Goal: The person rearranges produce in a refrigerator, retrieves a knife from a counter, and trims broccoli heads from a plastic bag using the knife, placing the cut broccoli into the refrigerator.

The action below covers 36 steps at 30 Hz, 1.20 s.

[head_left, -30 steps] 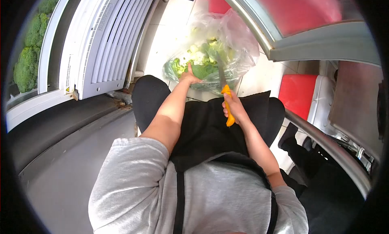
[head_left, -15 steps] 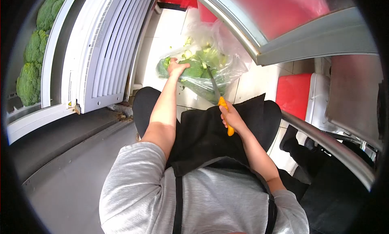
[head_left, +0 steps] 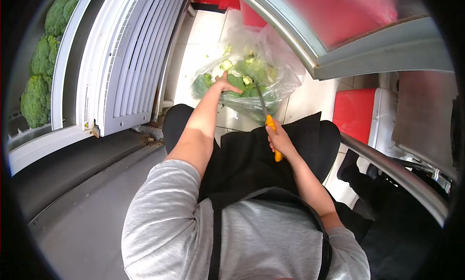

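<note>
— While the bare right hand (head_left: 282,142) holds the long knife with a yellow handle and a grey metal blade (head_left: 269,119), which way does that knife point?

— Its long axis runs from the butt, near six o'clock, to a tip between eleven and twelve, aimed at the clear, crumpled plastic bag (head_left: 285,82).

— And the grips?

— The right fingers wrap round the yellow handle. The bare left hand (head_left: 224,83) lies at eight o'clock from the bag's middle, against the green and pale vegetable pieces (head_left: 248,91). Its thumb stands away from the fingers; whether it pinches anything cannot be told.

— What is hard to make out?

— Whether the tip touches a piece. The left fingertips are hidden, and plastic blurs the pieces. The rounded green broccoli heads (head_left: 36,100), out toward nine, are partly cut off.

— What does the bag rest on?

— The pale tiled floor (head_left: 193,35), with the black cloth apron (head_left: 261,154) at the bag's six o'clock. Around the view stand a white slatted panel (head_left: 138,62) at ten, a red-and-white box or seat (head_left: 356,110) near three, and a silver metal rail (head_left: 397,178) between three and four, beside a black-clad leg (head_left: 364,185).
</note>
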### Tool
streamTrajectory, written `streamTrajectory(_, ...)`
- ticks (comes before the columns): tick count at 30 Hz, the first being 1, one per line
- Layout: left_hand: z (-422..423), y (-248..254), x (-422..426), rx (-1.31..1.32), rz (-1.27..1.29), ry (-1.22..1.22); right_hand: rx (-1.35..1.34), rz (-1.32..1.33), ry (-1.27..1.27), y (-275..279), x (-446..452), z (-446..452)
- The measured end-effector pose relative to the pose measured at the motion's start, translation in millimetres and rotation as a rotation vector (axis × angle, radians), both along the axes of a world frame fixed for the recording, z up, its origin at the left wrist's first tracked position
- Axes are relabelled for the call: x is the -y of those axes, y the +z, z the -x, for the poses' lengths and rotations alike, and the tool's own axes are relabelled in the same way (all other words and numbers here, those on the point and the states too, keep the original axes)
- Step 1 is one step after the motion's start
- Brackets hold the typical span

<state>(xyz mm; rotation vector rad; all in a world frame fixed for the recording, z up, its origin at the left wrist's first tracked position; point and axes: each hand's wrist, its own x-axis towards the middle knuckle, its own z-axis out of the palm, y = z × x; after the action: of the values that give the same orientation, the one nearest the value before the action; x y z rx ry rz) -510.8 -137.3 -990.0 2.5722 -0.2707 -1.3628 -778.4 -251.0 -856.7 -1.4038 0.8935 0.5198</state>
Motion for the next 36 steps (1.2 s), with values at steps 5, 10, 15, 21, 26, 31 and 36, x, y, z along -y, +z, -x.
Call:
streamTrajectory(5, -20.6, -6.6, -13.6, -0.041, 0.1, -0.14, -0.005, -0.031, -0.005, 1.8, 3.0, 1.6)
streamTrajectory(10, -34.0, 64.0, -38.5, -0.085, 0.433, 0.298, 0.013, -0.015, 0.048, 8.1, 1.4, -0.7)
streamTrajectory(15, -40.8, 128.9, -71.9, -0.175, 1.012, 0.805, 0.393, 0.278, 0.097, 33.6, -24.0, -13.1)
streamTrajectory(21, -10.1, 149.7, -83.2, 0.042, 1.099, 0.963, 0.711, 0.376, 0.1, 86.1, -37.5, -56.1)
streamTrajectory(26, 15.9, 150.0, -74.8, 0.149, 1.083, 0.995, 0.959, 0.533, -0.068, 105.7, -42.8, -63.4)
streamTrajectory(31, 18.3, 128.3, -75.0, 0.125, 1.03, 0.965, 0.096, -0.034, 0.055, 47.8, -40.7, -12.2)
streamTrajectory(36, 8.5, 140.3, -62.9, 0.124, 1.023, 0.981, 0.159, 0.038, 0.033, 51.3, -39.0, -21.9)
